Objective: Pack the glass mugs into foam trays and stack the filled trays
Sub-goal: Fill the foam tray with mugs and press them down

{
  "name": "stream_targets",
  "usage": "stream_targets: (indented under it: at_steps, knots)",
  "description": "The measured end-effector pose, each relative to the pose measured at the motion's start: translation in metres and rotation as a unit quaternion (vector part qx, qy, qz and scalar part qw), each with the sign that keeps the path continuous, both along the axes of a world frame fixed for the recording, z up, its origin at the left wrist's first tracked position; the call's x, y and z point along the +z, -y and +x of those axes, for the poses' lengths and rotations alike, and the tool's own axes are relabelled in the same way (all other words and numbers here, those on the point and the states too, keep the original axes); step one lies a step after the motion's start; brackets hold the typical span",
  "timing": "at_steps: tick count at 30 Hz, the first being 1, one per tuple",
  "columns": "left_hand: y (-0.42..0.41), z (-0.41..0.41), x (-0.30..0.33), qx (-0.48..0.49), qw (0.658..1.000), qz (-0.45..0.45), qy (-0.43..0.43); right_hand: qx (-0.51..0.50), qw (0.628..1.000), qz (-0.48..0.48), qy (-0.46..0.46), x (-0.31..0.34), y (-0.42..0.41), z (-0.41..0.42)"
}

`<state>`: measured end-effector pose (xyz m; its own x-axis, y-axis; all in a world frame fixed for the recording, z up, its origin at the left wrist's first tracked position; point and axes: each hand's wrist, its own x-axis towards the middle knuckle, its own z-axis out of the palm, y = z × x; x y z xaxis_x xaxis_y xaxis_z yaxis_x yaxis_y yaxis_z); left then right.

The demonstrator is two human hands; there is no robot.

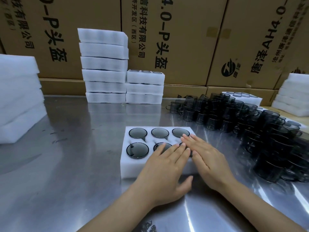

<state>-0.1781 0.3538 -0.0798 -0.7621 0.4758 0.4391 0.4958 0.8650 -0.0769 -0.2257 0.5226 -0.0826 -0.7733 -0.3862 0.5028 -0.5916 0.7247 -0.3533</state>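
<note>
A white foam tray [124,168] lies on the steel table in front of me, its two rows of round pockets filled with dark glass mugs [137,150]. My left hand [164,168] lies flat, fingers straight, pressing on the near middle mug. Beside it my right hand [207,158] also lies flat with straight fingers, covering the near right pocket and reaching to the far right mug. At the back stand two stacks of filled trays: a tall one [104,64] and a shorter one [145,87].
A large heap of loose smoky glass mugs [247,124] spreads across the right side of the table. Empty foam pieces are piled at the left [18,97] and far right [294,96]. Another tray with mugs [244,96] sits behind the heap. Cardboard boxes [184,39] wall the back.
</note>
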Motion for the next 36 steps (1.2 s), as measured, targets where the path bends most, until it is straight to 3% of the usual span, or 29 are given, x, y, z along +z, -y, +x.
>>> stream_targets:
  at_steps: [4, 7, 9, 11, 14, 16, 19, 22, 25, 30, 33, 36]
  knots:
    - [0.008, 0.009, -0.001, 0.038, 0.999, 0.003, -0.002, -0.034, 0.993, -0.112, 0.012, -0.009, -0.005, -0.008]
    - [0.031, 0.009, 0.003, 0.081, 0.992, 0.094, 0.01, -0.088, 0.961, -0.245, 0.098, -0.012, -0.008, -0.016]
    - [0.053, 0.006, 0.007, 0.144, 0.969, 0.196, 0.034, -0.112, 0.93, -0.312, 0.156, -0.014, -0.007, -0.019]
    - [0.072, 0.003, 0.01, 0.217, 0.905, 0.36, 0.062, -0.132, 0.917, -0.327, 0.185, -0.015, -0.004, -0.02]
    - [0.083, -0.005, 0.009, 0.248, 0.766, 0.54, 0.245, -0.137, 0.904, -0.338, 0.225, -0.013, 0.001, -0.018]
    - [0.077, -0.012, 0.0, 0.207, 0.741, 0.571, 0.286, -0.121, 0.893, -0.361, 0.239, -0.01, 0.003, -0.013]
    - [0.069, -0.017, -0.002, 0.168, 0.697, 0.655, 0.24, -0.072, 0.847, -0.46, 0.256, -0.004, 0.01, -0.008]
    - [0.071, -0.025, 0.003, 0.135, 0.652, 0.713, 0.219, 0.059, 0.732, -0.592, 0.332, 0.002, 0.019, -0.009]
    - [0.077, -0.033, 0.006, 0.102, 0.642, 0.731, 0.209, 0.117, 0.659, -0.63, 0.394, 0.009, 0.031, -0.011]
    - [0.084, -0.045, 0.002, 0.081, 0.617, 0.763, 0.175, 0.096, 0.561, -0.699, 0.433, 0.014, 0.048, -0.014]
    - [0.077, -0.057, 0.002, 0.121, 0.608, 0.778, 0.101, 0.094, 0.529, -0.726, 0.429, 0.02, 0.06, -0.019]
    - [0.074, -0.068, 0.003, 0.139, 0.603, 0.783, 0.065, 0.073, 0.522, -0.733, 0.429, 0.026, 0.07, -0.028]
